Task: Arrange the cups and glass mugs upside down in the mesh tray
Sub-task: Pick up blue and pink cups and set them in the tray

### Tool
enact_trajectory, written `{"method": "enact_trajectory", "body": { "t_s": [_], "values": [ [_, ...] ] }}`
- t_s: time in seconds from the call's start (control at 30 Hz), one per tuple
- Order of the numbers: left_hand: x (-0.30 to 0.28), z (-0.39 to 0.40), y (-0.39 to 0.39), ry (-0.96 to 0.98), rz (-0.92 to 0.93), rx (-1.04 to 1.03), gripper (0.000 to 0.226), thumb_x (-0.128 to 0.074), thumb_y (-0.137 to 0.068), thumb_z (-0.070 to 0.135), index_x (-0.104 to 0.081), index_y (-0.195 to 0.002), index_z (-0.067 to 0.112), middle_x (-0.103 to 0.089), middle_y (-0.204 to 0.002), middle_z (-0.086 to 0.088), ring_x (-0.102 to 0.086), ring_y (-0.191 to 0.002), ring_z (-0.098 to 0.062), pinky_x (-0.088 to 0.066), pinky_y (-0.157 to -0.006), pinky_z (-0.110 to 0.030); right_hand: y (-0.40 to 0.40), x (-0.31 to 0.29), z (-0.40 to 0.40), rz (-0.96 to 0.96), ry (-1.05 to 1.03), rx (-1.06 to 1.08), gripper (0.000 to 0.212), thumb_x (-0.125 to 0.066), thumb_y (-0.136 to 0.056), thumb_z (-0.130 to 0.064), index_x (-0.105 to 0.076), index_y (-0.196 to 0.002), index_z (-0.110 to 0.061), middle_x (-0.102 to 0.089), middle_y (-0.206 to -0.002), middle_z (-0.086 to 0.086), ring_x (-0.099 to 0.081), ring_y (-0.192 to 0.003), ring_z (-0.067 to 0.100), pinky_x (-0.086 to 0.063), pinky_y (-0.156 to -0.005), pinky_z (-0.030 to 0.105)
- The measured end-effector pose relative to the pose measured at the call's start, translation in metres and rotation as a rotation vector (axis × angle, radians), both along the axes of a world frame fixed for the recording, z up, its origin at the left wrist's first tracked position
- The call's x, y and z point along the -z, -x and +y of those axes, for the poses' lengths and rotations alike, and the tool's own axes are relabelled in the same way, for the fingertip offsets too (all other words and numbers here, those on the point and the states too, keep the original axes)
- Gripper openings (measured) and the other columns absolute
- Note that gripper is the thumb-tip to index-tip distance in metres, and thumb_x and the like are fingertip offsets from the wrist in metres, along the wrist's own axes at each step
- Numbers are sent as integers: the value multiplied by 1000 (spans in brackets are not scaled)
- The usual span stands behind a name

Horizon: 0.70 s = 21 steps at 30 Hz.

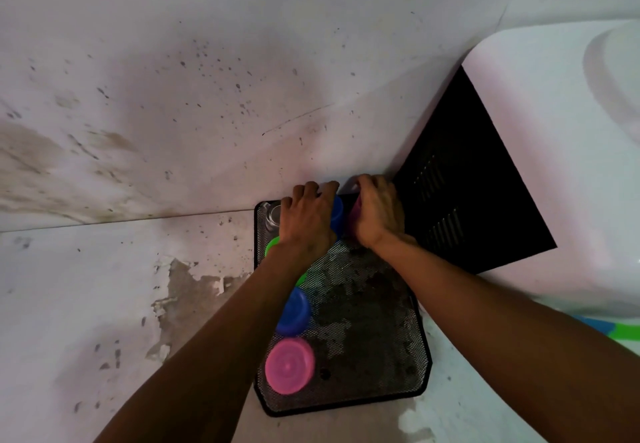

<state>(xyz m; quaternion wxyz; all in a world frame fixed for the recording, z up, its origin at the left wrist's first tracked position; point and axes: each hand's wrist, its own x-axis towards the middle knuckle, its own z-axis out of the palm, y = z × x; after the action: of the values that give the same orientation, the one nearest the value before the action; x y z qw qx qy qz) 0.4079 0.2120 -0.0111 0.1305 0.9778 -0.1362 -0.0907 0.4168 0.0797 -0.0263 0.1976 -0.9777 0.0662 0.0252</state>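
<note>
Stained floor carries the tray [374,321]. Placing step: left hand [306,221] closed over a blue cup [336,212], right hand [375,214] gripping a pink cup [355,209] beside it — release next.

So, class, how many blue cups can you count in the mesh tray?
2: one blue cup upside down along the tray's left side, another under the left hand at the far end. Hands may hide more.

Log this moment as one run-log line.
left hand: on blue cup | right hand: on pink cup | mesh tray: far end | phase: placing
</note>
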Motion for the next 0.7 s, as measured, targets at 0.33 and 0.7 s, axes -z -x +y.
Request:
{"method": "enact_trajectory", "body": {
  "t_s": [0.33,0.7],
  "values": [
    [-38,-8,36,321,-47,-109,99,-69,-64,7,-19,-150,15,-34,-143,-15,-37,-126,-34,-41,-100,-48,62,-48,-2,-124,-206,-64,76,-80,-65,-8,-42,-130,-14,-34,-143,13,-23,-143,32,-43,-108,42],
    [-61,-49,186,651,-393,-375,29,-66,-79,-4,-62,-107,4,-66,-98,-6,-63,-84,-18,-54,-69,-24,230,-79,-63,-137,-435,-115,39,-72,-78,-18,-61,-116,-15,-58,-122,3,-56,-113,18,-47,-98,25]
  ]
}}
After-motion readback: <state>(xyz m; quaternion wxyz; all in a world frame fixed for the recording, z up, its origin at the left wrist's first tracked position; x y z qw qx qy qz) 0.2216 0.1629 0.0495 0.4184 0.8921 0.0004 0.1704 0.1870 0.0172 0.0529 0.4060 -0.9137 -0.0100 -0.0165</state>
